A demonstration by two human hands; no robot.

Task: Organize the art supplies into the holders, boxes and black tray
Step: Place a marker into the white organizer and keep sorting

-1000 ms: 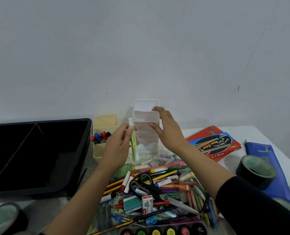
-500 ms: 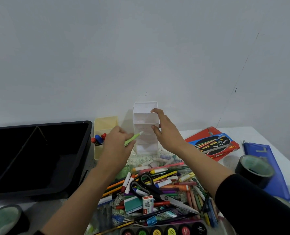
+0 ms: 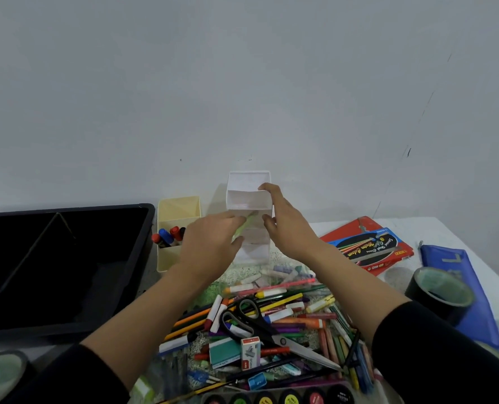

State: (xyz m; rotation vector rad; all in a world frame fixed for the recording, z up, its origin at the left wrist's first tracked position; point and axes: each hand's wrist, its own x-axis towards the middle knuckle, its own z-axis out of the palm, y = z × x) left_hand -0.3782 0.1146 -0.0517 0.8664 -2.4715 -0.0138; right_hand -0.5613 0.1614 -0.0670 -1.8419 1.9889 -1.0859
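While my left hand (image 3: 210,246) pinches the green pen (image 3: 244,228) between thumb and fingers, the grip is clamped on the pen's near half. The far half sticks out past my fingertips, tilted up and to the right. Its tip sits just at the front of the white holder (image 3: 249,196), about level with the second tier from the top. I cannot tell whether the tip touches the holder.

My right hand (image 3: 286,225) grips the holder's right side. The fingers curl over the edge of the top tier and the thumb presses the front lower down. The pen's tip lies between my two hands, just left of that thumb.

The holder stands upright at the far side of the counter (image 3: 446,228). A cream holder (image 3: 178,208) stands just to its left, with red and blue markers (image 3: 168,237) in its near compartment. The black tray (image 3: 102,325) sits further left.

Near me lies a pile (image 3: 315,322) of pens, pencils and crayons, with scissors (image 3: 260,319) on top. To the right are a red box (image 3: 368,246), a blue pouch (image 3: 438,255) and a tape roll (image 3: 440,293).
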